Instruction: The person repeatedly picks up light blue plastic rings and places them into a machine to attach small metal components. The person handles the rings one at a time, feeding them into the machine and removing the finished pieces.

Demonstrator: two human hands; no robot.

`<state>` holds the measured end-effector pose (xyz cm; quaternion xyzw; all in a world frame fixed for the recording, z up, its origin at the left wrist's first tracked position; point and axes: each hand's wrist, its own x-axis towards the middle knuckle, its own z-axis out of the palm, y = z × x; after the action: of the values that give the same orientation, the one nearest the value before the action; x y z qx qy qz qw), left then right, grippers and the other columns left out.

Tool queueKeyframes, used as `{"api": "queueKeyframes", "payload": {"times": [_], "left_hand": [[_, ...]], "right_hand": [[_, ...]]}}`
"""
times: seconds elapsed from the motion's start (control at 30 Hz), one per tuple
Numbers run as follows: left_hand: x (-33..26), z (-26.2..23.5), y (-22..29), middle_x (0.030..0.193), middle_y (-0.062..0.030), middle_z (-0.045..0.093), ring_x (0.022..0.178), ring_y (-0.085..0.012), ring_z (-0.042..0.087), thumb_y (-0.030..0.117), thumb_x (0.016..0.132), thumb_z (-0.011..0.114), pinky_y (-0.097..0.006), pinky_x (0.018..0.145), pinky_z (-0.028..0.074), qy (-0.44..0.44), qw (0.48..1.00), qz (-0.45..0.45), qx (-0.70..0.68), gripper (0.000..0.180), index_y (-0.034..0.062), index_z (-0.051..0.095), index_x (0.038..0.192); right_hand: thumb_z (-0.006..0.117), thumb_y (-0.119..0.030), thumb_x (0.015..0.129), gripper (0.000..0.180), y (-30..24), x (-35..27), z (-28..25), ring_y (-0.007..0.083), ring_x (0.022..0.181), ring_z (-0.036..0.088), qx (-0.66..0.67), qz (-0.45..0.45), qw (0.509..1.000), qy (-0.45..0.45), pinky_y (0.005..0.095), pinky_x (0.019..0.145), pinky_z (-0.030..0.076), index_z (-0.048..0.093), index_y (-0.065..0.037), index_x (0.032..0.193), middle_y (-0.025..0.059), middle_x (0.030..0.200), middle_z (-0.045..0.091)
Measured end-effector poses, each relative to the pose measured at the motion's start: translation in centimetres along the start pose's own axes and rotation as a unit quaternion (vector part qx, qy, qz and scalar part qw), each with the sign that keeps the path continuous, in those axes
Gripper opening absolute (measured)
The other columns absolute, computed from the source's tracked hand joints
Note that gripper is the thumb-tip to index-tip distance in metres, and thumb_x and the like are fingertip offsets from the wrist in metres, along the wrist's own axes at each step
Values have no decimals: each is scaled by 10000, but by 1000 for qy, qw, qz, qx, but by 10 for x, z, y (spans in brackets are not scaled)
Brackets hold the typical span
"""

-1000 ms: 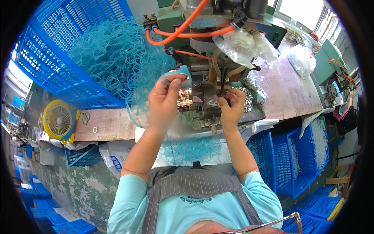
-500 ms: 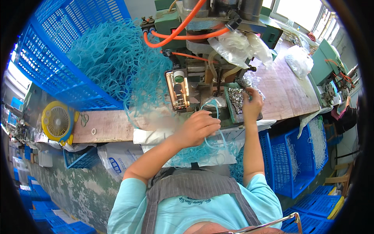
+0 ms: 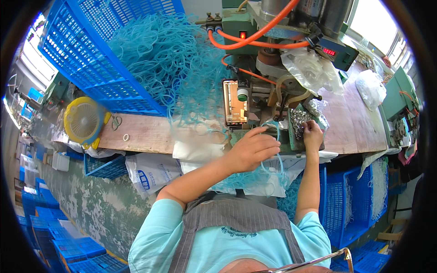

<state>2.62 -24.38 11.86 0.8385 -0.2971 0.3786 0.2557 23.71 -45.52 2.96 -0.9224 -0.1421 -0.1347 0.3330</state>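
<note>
Looping from the left hand (image 3: pixel 254 150), a teal elastic band (image 3: pixel 273 152) now hangs at the front of the machine (image 3: pixel 273 91), fingers curled on it. The hand has dropped from the clamp since a second ago. Right hand (image 3: pixel 312 133) pinches into the metal clips (image 3: pixel 298 122), fetching another.

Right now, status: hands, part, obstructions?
Left hand holding a teal loop. Right hand picking in the tray of small metal pieces. Teal loop pile crowds the press's left side.
</note>
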Motion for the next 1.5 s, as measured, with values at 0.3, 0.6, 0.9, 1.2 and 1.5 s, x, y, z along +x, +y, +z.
{"api": "queueKeyframes", "payload": {"times": [0.3,0.6,0.9,1.2,1.5], "left_hand": [[-94,-17,-82,777,-89,623,540,-138,575,110,922,585,-307,520,474,170,863,-465,102,196,15,631,1088],[-117,-6,-133,745,-81,625,526,-157,628,152,920,593,-295,448,499,188,724,-654,-117,235,29,596,1120],[-131,-8,-163,730,-116,657,539,-193,653,253,893,638,-306,457,504,15,764,-645,14,290,-27,624,968],[-54,-28,-69,902,-105,633,772,-227,620,84,904,565,-326,701,499,358,829,-425,56,115,39,620,995],[16,-9,-4,1083,-76,640,948,-290,601,111,736,726,-418,870,481,32,997,-53,-42,365,83,619,1084]], "right_hand": [[621,-150,885,118,-3,-12,-3,292,783,654,81,-10,988,127,365,707,501,693,-71,933,134,890,686],[643,-121,860,100,-5,-14,1,322,700,661,91,-3,985,149,381,648,509,678,-84,947,153,801,687],[649,-67,839,81,-1,-10,2,263,711,661,108,-45,984,133,342,654,506,665,-88,915,104,803,687],[623,29,816,111,-86,-30,-20,63,705,576,402,-19,915,9,219,654,465,680,-3,905,18,792,682],[729,35,699,276,-148,-54,-35,141,679,621,413,-57,908,43,257,648,510,595,8,939,77,799,643]]}}
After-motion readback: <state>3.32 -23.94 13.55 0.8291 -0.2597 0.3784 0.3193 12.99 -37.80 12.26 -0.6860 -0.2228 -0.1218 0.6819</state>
